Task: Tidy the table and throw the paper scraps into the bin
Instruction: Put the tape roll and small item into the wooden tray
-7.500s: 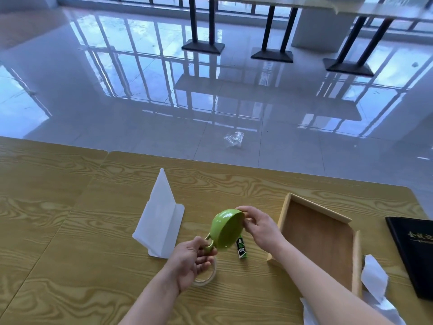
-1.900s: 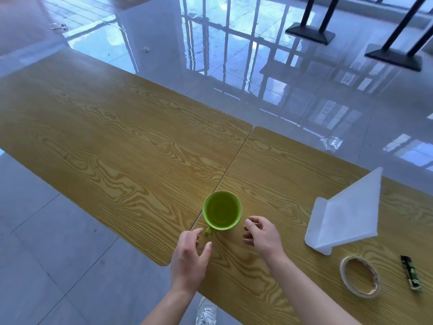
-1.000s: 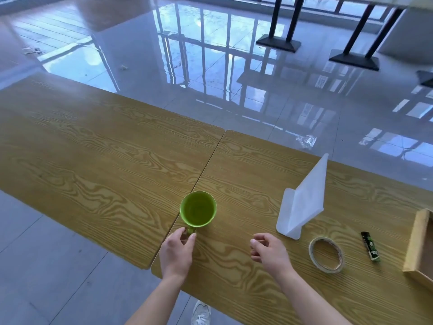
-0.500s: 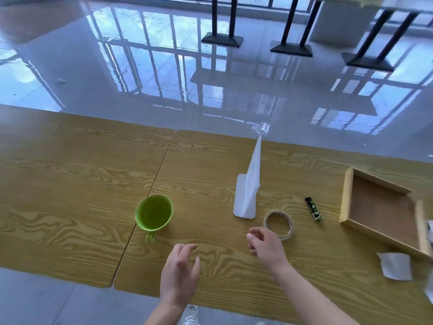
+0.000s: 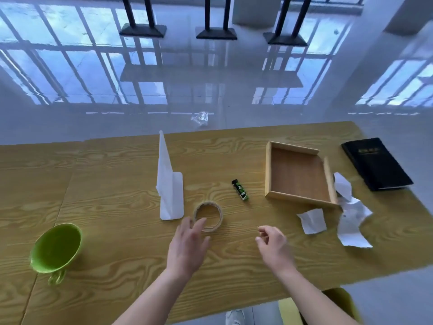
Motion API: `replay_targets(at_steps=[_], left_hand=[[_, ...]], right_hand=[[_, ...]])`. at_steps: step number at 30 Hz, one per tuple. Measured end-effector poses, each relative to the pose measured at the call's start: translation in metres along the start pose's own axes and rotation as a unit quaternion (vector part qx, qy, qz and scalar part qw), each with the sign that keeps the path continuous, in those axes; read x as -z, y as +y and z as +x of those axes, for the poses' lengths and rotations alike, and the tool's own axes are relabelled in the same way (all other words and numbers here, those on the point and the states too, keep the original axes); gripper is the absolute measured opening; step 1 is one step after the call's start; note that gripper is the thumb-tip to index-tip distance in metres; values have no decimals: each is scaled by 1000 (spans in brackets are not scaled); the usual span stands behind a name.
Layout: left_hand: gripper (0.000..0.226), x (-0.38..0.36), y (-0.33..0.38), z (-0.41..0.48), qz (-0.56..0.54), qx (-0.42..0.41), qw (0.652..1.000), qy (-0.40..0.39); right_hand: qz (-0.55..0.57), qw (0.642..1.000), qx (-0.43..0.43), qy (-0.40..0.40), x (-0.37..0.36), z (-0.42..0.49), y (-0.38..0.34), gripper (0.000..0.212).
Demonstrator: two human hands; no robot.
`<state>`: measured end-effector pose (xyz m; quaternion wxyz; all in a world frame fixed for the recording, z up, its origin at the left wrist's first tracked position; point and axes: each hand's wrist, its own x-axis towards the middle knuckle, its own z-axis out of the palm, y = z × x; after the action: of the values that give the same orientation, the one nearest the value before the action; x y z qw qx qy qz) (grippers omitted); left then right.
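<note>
Left grip: the left grip (image 5: 187, 245) has been taken off the cup's handle, where it lay a second ago, and stretched forward; its fingers are straight and released, with the fingertips over the near rim of the tape roll (image 5: 219, 219); whether contact is made cannot be told.
Right grip: the right grip (image 5: 274, 245) is held above the counter (image 5: 121, 207) with fingers loosely curled; nothing is grasped.
Green cup: the green cup (image 5: 56, 247) has been set down at the near left, mouth up and handle toward the near edge, well apart from both grips; that placement is judged finished.
Tape roll: it lies flat, just beside the foot of the white folded stand (image 5: 169, 195); it is judged to be the next thing picked up.
Paper scraps: the paper scraps (image 5: 312, 221), brought back into view as the head was turned right, lie on the counter at the near right corner of the wooden tray (image 5: 268, 170), outside it; none has been gathered, and no bin can be made out, so the binning step is judged not yet begun.
Middle ground: a green-and-black item (image 5: 240, 190) lies between the stand and the tray.
Far right: a black book (image 5: 375, 163) lies flat beyond the scraps.
Floor: a clear wrapper (image 5: 200, 118) is seen beyond the counter's far edge.
</note>
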<state>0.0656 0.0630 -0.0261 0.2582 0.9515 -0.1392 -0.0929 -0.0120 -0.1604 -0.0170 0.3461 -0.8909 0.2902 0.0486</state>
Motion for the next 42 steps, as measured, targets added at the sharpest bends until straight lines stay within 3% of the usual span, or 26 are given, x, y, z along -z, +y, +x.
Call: replay_targets(at_steps=[4, 8, 11, 13, 15, 21, 25, 31, 35, 37, 39, 42], left_hand=[[53, -13, 13, 18, 19, 15, 1000, -15], [53, -16, 14, 23, 4, 7, 1000, 0], [55, -16, 10, 21, 19, 3, 1000, -8], [52, -17, 12, 21, 51, -2, 998, -22], [43, -19, 16, 24, 75, 7, 997, -18], [29, -29, 35, 46, 96, 22, 995, 9], [28, -35, 46, 67, 94, 31, 995, 26], [30, -35, 48, 93, 90, 33, 995, 27], [38, -27, 42, 71, 58, 24, 997, 49], [30, -20, 27, 42, -4, 28, 998, 61], [19, -10, 2, 13, -68, 85, 991, 83], [23, 8, -35, -2, -121, 204, 962, 134]], right_hand=[[-20, 995, 18, 92, 33, 15, 24, 30], [-86, 981, 68, 161, 63, 53, 34, 50], [-242, 959, 105, 106, 73, 87, 32, 65], [-286, 950, 118, 51, 69, 108, 27, 65], [-273, 953, 129, 17, 59, 124, 21, 59], [-98, 990, 99, 27, 41, 130, 9, 38], [-106, 983, 148, -10, 28, 118, 0, 24], [-108, 976, 185, -34, 17, 102, -3, 22], [-114, 967, 222, -51, 12, 93, -8, 18], [-119, 964, 232, -56, 10, 89, -8, 17], [-127, 961, 235, -67, 12, 86, -6, 17], [-128, 964, 217, -86, 16, 87, -11, 28]])
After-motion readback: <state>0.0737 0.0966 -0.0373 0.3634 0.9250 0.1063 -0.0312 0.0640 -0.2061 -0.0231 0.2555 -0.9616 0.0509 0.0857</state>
